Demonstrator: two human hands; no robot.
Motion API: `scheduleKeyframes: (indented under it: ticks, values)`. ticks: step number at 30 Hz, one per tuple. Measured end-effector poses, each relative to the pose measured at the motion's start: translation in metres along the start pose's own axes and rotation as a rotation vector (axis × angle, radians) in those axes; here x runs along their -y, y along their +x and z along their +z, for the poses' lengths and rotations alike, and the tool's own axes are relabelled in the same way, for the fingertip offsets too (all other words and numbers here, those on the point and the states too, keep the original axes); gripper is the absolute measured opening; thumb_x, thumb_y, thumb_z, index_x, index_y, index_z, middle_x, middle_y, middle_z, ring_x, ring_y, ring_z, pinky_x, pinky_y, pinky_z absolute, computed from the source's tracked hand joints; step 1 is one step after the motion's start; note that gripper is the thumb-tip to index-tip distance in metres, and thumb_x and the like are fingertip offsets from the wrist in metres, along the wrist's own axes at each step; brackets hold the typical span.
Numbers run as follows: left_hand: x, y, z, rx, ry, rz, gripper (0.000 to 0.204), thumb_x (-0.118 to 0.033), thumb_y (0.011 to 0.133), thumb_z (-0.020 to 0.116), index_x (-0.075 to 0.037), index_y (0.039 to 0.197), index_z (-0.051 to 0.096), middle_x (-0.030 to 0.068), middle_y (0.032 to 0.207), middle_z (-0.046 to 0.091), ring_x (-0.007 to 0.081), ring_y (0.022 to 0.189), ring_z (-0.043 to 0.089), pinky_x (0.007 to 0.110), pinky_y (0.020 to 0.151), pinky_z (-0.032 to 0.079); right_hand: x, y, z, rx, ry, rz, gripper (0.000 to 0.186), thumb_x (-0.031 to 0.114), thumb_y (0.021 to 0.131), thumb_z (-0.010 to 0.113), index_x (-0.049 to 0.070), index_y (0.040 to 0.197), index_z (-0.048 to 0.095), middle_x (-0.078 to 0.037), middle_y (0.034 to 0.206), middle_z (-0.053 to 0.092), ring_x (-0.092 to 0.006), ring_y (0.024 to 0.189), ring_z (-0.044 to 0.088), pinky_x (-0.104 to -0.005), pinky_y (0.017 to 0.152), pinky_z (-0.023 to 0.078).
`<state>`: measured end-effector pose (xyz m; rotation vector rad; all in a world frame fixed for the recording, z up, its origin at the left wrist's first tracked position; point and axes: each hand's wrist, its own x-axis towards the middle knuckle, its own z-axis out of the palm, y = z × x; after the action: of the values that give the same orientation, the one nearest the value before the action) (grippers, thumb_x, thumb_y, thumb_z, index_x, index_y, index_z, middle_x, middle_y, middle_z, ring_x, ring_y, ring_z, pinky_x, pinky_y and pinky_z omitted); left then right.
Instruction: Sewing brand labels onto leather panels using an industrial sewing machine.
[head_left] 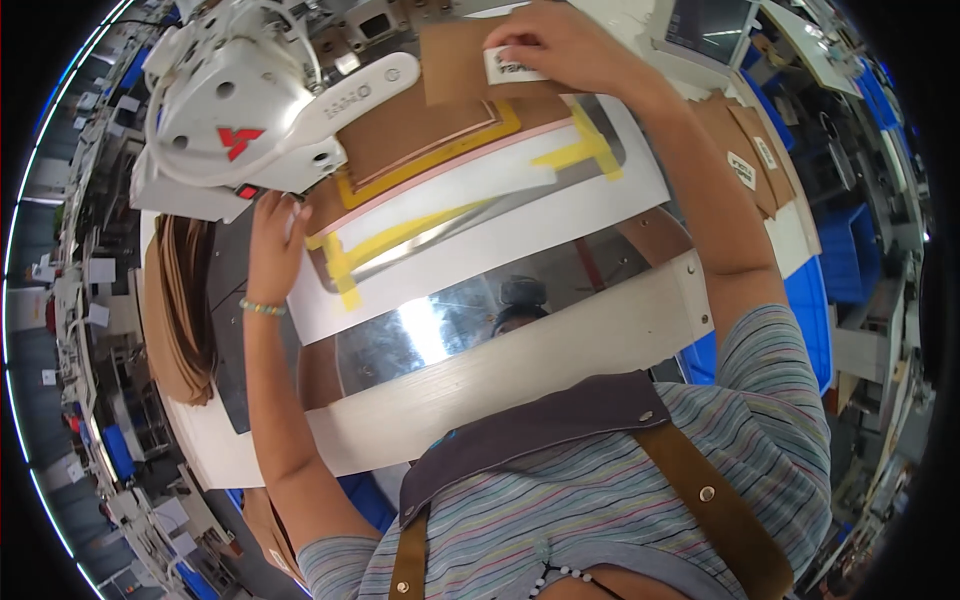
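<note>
Right hand on brown piece, left hand at machine

Brown piece [450, 65] lies just right of the white machine's [220, 100] arm, across the brown panel's [410, 135] far side. My right hand [540, 45] touches its white label [510, 68], fingers bent; pinching or only resting, cannot tell. My left hand [277, 240], fingers bunched, meets the machine's lower edge near a red button [247, 191]; grip unclear. 2 labelled pieces [735, 125] show at right.

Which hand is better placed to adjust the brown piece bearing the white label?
Probably the right hand: it is at the white label on that brown piece. The left hand is farther off, beside the white machine.
</note>
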<state>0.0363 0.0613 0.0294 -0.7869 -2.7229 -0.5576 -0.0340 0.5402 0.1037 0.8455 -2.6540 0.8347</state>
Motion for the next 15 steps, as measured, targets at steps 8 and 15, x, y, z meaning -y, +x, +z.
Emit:
scheduleKeyframes:
  ticks: [8, 15]
  values:
    - [0.008, 0.016, 0.035, 0.152, 0.037, -0.15, 0.039, -0.021, 0.112, 0.056, 0.001, 0.142, 0.066, 0.0233, 0.152, 0.058, 0.0436, 0.143, 0.05, 0.047, 0.123, 0.035, 0.054, 0.075, 0.138, 0.014, -0.187, -0.155, 0.013, 0.011, 0.087, 0.072, 0.009, 0.097, 0.08, -0.015, 0.103, 0.075, -0.0345, 0.098, 0.074, -0.0508, 0.082, 0.059]
    - [-0.014, 0.042, 0.035, 0.143, -0.252, 0.036, 0.038, -0.013, 0.112, 0.052, -0.002, 0.147, 0.062, 0.0116, 0.157, 0.06, 0.0296, 0.145, 0.054, 0.039, 0.124, 0.036, 0.041, 0.047, 0.162, 0.092, -0.062, -0.356, 0.027, 0.011, 0.09, 0.072, 0.009, 0.116, 0.08, -0.012, 0.121, 0.073, -0.0328, 0.115, 0.069, -0.0466, 0.1, 0.055]
